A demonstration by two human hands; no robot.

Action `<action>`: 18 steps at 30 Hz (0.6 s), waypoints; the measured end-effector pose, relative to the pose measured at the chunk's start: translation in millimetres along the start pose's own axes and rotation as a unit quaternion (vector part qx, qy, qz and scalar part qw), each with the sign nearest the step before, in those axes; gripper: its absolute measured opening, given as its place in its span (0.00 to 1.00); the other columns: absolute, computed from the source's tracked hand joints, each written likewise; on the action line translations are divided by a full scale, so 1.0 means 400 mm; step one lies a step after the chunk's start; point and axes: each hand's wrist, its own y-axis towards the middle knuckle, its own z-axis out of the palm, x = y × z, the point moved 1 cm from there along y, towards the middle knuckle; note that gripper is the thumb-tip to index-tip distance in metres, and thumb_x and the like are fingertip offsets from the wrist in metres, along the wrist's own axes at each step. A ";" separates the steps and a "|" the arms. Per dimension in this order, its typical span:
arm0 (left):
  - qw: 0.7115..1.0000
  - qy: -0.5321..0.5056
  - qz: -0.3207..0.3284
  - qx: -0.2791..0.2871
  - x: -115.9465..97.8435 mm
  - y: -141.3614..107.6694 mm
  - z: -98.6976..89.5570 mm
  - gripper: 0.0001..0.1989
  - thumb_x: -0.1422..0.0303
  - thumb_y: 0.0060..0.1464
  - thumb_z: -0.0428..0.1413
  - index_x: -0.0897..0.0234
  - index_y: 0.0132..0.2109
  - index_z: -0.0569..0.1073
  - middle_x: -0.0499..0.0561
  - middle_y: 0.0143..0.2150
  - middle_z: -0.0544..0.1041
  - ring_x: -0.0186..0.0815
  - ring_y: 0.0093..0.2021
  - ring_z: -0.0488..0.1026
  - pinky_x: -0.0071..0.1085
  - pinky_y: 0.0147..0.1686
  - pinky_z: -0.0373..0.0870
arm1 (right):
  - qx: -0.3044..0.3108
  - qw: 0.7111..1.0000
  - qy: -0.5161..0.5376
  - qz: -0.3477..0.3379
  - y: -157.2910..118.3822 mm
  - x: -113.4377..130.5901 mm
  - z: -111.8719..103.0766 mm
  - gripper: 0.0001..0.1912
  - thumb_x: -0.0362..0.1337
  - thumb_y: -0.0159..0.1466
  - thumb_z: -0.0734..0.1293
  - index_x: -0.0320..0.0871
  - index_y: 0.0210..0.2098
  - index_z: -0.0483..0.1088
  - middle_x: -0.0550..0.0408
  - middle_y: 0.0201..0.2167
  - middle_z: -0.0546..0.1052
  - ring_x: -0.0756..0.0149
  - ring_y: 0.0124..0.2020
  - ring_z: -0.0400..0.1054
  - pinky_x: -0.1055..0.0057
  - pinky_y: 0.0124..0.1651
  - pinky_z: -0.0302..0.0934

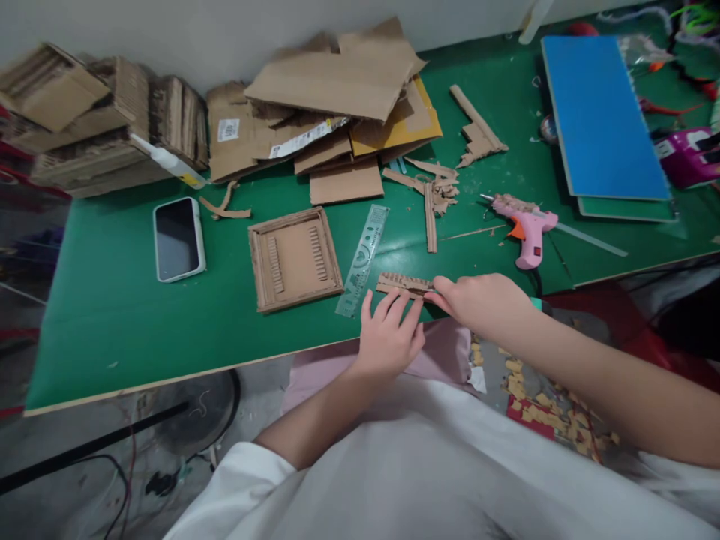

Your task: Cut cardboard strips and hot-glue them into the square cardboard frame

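Note:
A small cardboard strip with ridges along it (402,281) lies on the green table near its front edge. My left hand (390,330) rests its spread fingertips on the strip's near side. At the strip's right end is my right hand (478,300), with thumb and fingers pinched together; what they hold is hidden or too small to make out. A clear green ruler (363,262) lies slanted just left of the strip. Further left sits a shallow square cardboard tray (295,298) with two ridged strips inside.
A pink glue gun (532,236) lies to the right, a phone (178,238) to the left. Cardboard sheets (331,82), stacked cardboard (112,120), a glue bottle (169,161), scraps (442,184) and a blue board (607,120) line the back.

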 end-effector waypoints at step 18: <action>1.000 -0.002 -0.005 -0.005 -0.002 0.002 0.000 0.18 0.67 0.53 0.50 0.62 0.52 0.68 0.56 0.50 0.72 0.43 0.53 0.64 0.51 0.58 0.46 | 0.005 1.000 0.006 0.007 -0.001 0.013 -0.010 0.20 0.44 0.66 0.47 0.40 0.32 0.63 0.49 0.18 0.72 0.64 0.20 0.67 0.74 0.21 0.36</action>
